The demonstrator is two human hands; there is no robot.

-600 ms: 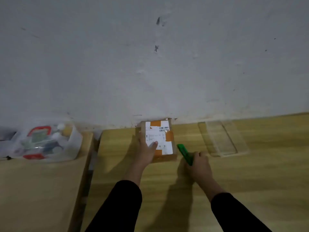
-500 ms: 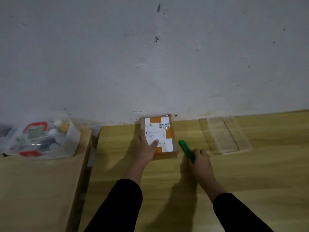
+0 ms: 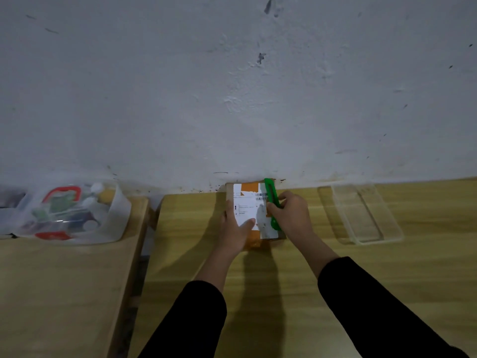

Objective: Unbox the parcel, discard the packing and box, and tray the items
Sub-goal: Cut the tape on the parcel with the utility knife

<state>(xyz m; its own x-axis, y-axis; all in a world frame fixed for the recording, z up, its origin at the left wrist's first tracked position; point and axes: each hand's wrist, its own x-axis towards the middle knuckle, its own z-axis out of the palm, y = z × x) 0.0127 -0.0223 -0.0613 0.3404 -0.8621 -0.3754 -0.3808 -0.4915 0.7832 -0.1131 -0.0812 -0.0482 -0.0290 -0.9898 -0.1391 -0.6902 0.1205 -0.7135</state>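
Right hand (image 3: 290, 215): my fingers closed around green plastic box cutter (image 3: 271, 200), laid along parcel's 3 o'clock edge.
Left hand (image 3: 236, 226): pressed flat on small brown cardboard parcel (image 3: 254, 210).
Clear plastic tray (image 3: 361, 215): 3 o'clock of parcel.

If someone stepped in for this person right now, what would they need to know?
Left hand: flat on the parcel, pinning it to the table.
Right hand: gripping the green cutter, laid along the parcel's right side by the label.
Clear tray: to the right, nothing in it.
Done: cutter in hand and at the box.
Left: the parcel looks sealed, so slit the tape, take out the items, discard packing and box, tray the items.
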